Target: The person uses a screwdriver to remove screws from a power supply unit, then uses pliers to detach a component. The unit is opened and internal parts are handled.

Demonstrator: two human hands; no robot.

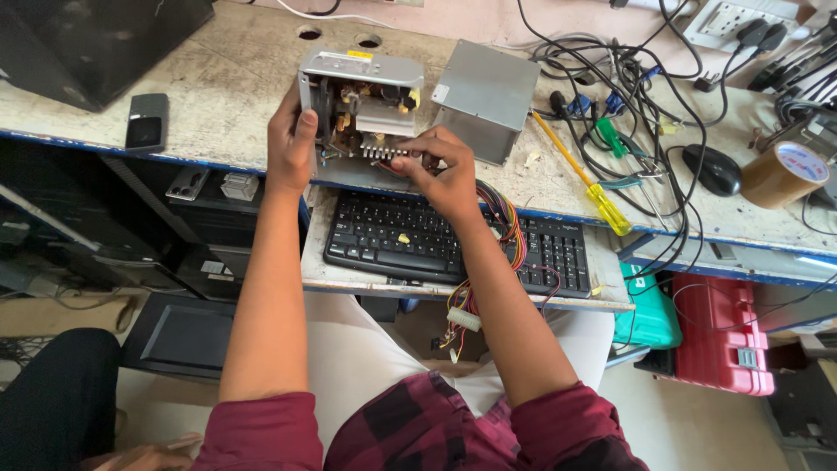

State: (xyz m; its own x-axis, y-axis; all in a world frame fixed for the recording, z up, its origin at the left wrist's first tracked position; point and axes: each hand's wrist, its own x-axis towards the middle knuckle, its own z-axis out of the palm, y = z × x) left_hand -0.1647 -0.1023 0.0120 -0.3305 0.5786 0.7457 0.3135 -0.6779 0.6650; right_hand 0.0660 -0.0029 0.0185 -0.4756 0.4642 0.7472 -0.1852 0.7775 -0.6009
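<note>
An opened metal power supply unit (362, 105) stands on edge on the worn workbench (227, 78), its circuit parts and a finned heat sink exposed. My left hand (290, 139) grips its left side. My right hand (440, 170) pinches at the heat sink near the unit's lower edge. A bundle of coloured wires (506, 231) runs from the unit under my right wrist and hangs down over the black keyboard (384, 235). The unit's grey metal cover (484, 96) lies just to the right.
A yellow-handled screwdriver (593, 192), a green-handled tool (610, 135), tangled black cables, a black mouse (711, 170) and brown tape roll (785, 174) lie at right. A dark phone (146, 122) sits at left. Red (724, 336) and green cases stand below.
</note>
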